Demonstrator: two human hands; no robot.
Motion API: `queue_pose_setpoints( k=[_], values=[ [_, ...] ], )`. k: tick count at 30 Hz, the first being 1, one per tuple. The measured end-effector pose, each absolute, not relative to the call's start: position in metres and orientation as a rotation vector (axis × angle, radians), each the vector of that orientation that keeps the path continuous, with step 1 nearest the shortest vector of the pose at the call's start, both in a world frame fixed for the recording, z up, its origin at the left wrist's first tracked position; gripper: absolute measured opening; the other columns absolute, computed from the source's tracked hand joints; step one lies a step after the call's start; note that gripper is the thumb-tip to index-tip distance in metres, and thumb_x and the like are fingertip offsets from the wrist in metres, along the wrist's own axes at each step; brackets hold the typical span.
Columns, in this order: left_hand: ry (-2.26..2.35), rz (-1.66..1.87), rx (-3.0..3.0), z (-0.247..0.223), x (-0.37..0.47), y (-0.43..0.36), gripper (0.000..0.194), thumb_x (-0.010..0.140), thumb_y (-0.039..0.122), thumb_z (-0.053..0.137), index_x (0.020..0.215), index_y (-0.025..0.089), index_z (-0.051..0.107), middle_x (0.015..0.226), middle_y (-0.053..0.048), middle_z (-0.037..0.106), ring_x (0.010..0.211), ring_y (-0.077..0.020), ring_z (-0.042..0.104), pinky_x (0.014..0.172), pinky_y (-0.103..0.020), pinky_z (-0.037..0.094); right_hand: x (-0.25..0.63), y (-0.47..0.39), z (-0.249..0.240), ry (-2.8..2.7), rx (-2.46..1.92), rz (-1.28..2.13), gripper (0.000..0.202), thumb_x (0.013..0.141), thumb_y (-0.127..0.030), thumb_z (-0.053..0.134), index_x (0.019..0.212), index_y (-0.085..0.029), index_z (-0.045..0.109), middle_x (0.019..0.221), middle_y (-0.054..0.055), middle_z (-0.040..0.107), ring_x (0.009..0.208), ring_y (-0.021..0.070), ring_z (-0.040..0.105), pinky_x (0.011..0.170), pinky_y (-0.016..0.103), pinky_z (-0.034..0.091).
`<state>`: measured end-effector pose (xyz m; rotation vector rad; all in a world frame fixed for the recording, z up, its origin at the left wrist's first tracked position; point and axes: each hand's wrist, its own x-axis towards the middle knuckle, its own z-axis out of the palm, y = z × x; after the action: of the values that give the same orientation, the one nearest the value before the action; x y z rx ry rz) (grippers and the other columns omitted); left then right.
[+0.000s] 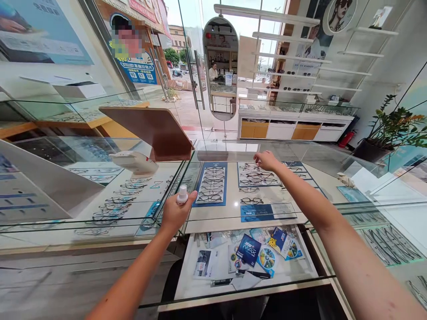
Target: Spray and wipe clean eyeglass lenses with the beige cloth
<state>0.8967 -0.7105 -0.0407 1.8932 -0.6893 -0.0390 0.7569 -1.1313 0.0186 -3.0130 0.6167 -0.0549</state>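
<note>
My left hand (176, 213) is wrapped round a small white spray bottle (182, 195); its cap sticks up above my fingers, which hide the rest. My right hand (267, 161) reaches far across the glass counter top (230, 155), fingers curled down and drawn together; whatever they may hold is hidden. Seen through the glass beneath that hand is a display tray of eyeglasses (256, 175). A blue-edged tray of eyeglasses (212, 182) lies to its left. One pair of dark-framed eyeglasses (251, 201) sits nearer me, behind a blue card (267, 212).
In front of me an open drawer (187, 284) holds leaflets, packets and pens (253, 273). A brown tilted panel (150, 129) and a white object (133, 162) stand on the left. Behind the counter are an oval mirror (222, 66), shelves (287, 60) and a potted plant (383, 129).
</note>
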Motion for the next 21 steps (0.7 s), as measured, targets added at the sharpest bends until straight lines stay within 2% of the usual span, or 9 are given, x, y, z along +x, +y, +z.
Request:
queue_pose_setpoints(
  k=[3, 6, 9, 12, 17, 21],
  values=[
    [-0.673, -0.020, 1.904, -0.039, 0.895, -0.712, 0.052, 0.084, 0.063, 0.071, 0.062, 0.026, 0.043, 0.051, 0.002, 0.043, 0.053, -0.0157, 0.040, 0.051, -0.028, 0.035, 0.749, -1.115, 0.034, 0.592, -3.036, -0.171, 0.042, 0.096, -0.007, 0.058, 0.135, -0.016, 0.070, 0.138, 0.016, 0.078, 0.131, 0.0336, 0.064, 0.121, 0.047, 0.034],
    [-0.678, -0.017, 1.909, -0.038, 0.895, -0.713, 0.053, 0.084, 0.064, 0.070, 0.061, 0.026, 0.042, 0.051, 0.002, 0.043, 0.053, -0.0155, 0.040, 0.052, -0.028, 0.035, 0.743, -1.084, 0.054, 0.520, -3.048, -0.317, 0.038, 0.101, -0.014, 0.054, 0.136, -0.015, 0.069, 0.145, 0.018, 0.073, 0.133, 0.0358, 0.061, 0.114, 0.046, 0.039],
    [-0.688, -0.022, 1.919, -0.039, 0.895, -0.714, 0.055, 0.085, 0.066, 0.068, 0.059, 0.026, 0.042, 0.052, 0.001, 0.045, 0.053, -0.0153, 0.041, 0.054, -0.028, 0.036, 0.732, -1.035, 0.069, 0.329, -3.030, -0.444, 0.032, 0.105, -0.019, 0.052, 0.131, -0.019, 0.070, 0.137, 0.014, 0.075, 0.127, 0.0327, 0.063, 0.108, 0.044, 0.041],
    [-0.687, -0.013, 1.924, -0.041, 0.894, -0.713, 0.054, 0.085, 0.067, 0.068, 0.060, 0.026, 0.044, 0.053, 0.001, 0.045, 0.054, -0.0158, 0.042, 0.055, -0.029, 0.038, 0.707, -0.969, 0.067, -0.183, -2.897, -0.561, 0.024, 0.102, -0.018, 0.052, 0.114, -0.022, 0.073, 0.113, 0.011, 0.079, 0.109, 0.0296, 0.066, 0.096, 0.043, 0.043],
    [-0.698, 0.029, 1.931, -0.042, 0.892, -0.713, 0.053, 0.086, 0.065, 0.071, 0.062, 0.026, 0.043, 0.054, 0.001, 0.045, 0.056, -0.0176, 0.044, 0.055, -0.030, 0.039, 0.655, -0.878, 0.003, -0.956, -2.803, -0.257, 0.012, 0.099, -0.027, 0.059, 0.104, -0.027, 0.070, 0.099, 0.005, 0.080, 0.088, 0.0252, 0.062, 0.073, 0.040, 0.042],
    [-0.663, 0.027, 1.955, -0.044, 0.892, -0.714, 0.052, 0.086, 0.067, 0.069, 0.063, 0.026, 0.047, 0.054, 0.001, 0.047, 0.057, -0.0177, 0.045, 0.056, -0.029, 0.040, 0.648, -0.879, -0.069, -0.845, -2.836, 0.025, 0.009, 0.096, -0.024, 0.064, 0.102, -0.024, 0.071, 0.102, 0.005, 0.080, 0.087, 0.0228, 0.065, 0.064, 0.035, 0.042]
  ],
)
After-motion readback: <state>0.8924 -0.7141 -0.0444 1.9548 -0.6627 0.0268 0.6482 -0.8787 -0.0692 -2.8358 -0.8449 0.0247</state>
